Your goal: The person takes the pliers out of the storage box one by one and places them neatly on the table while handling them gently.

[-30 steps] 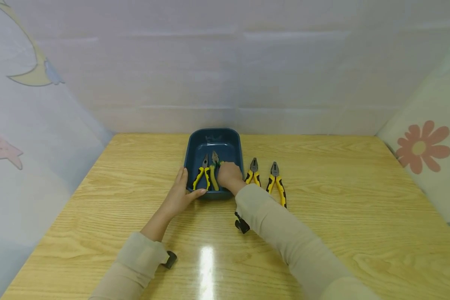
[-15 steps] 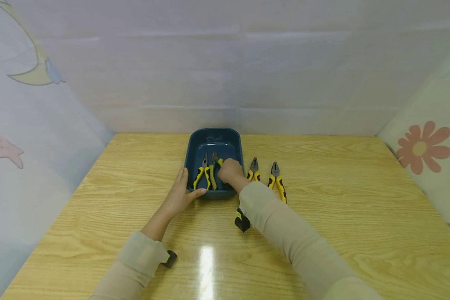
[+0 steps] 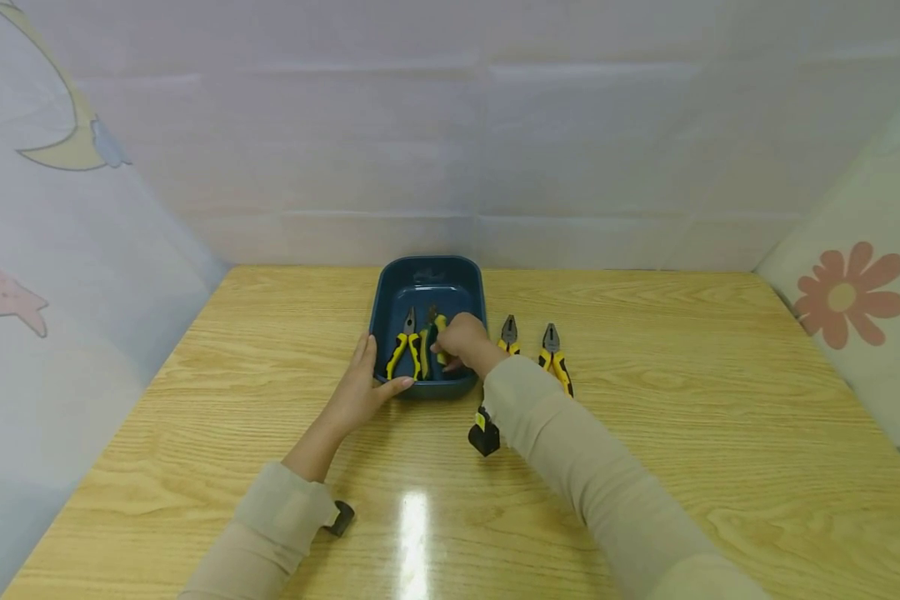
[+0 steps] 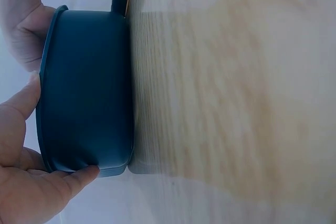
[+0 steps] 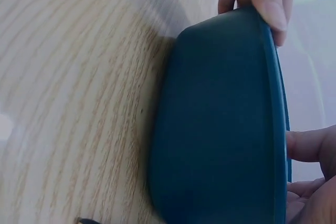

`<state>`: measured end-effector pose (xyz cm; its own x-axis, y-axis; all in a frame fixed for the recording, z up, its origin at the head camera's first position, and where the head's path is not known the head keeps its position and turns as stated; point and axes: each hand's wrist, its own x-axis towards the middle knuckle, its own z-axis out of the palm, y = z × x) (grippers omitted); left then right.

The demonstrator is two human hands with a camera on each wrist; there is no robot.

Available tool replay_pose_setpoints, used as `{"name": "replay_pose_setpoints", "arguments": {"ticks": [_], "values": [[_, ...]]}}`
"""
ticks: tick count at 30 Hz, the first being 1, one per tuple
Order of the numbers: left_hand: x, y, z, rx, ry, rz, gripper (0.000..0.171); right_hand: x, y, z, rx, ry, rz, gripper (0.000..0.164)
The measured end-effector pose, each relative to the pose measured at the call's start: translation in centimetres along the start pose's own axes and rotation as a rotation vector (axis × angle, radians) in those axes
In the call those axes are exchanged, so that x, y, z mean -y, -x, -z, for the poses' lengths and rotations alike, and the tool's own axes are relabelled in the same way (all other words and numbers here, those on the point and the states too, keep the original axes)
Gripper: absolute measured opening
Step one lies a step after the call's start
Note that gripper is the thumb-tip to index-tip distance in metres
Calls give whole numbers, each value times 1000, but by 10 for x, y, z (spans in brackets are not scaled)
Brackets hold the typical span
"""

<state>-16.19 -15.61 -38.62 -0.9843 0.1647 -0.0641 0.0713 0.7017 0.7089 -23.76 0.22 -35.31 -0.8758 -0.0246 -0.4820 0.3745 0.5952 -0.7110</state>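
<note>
A deep blue tray [image 3: 431, 389] stands near the back of the table. My left hand [image 3: 354, 393] holds its near left corner, thumb on the front rim and fingers along the side wall. Inside lie long-nose pliers [image 3: 416, 350] with yellow and black handles, nose pointing away. Beside them are green-and-yellow-handled pliers [image 3: 425, 357], their head pointing the same way. My right hand [image 3: 467, 337] reaches over the right rim, and its fingers and thumb pinch the right handle of the green-and-yellow pliers. In the right wrist view the tray wall [image 5: 220, 119] hides the tools.
To the right of the tray lie two more yellow-and-black pliers, a nearer pair [image 3: 509, 329] and a farther-right pair [image 3: 551, 342], partly covered by my right sleeve [image 3: 540, 408]. The wooden table [image 3: 682, 417] ends at a pale backdrop [image 3: 420, 167].
My right hand has shifted slightly right, and more of the green-and-yellow pliers' right handle shows, the handles now closer together. My left hand and the tray stay put.
</note>
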Motion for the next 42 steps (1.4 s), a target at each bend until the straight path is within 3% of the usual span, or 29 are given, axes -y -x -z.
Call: {"name": "replay_pose_setpoints", "arguments": {"ticks": [8, 13, 15, 22, 30, 36, 42], "values": [[0, 0, 0, -7, -5, 4, 92, -3, 2, 1, -2, -54, 18, 21], [1, 1, -2, -1, -10, 14, 92, -6, 6, 1, 3, -99, 30, 40], [1, 1, -2, -4, -4, 10, 91, -7, 6, 2, 0, -109, 41, 40], [-1, 1, 0, -14, -4, 2, 90, -10, 6, 5, -17, -102, 60, 13], [-4, 0, -1, -14, -13, -3, 92, -20, 8, 13, -19, -141, 144, 23], [-4, 0, 0, -16, -8, -1, 91, -23, 10, 19, -4, -262, 161, 20], [-2, -1, -1, -16, -3, 6, 91, -26, 13, 22, 8, -308, 168, 22]]}}
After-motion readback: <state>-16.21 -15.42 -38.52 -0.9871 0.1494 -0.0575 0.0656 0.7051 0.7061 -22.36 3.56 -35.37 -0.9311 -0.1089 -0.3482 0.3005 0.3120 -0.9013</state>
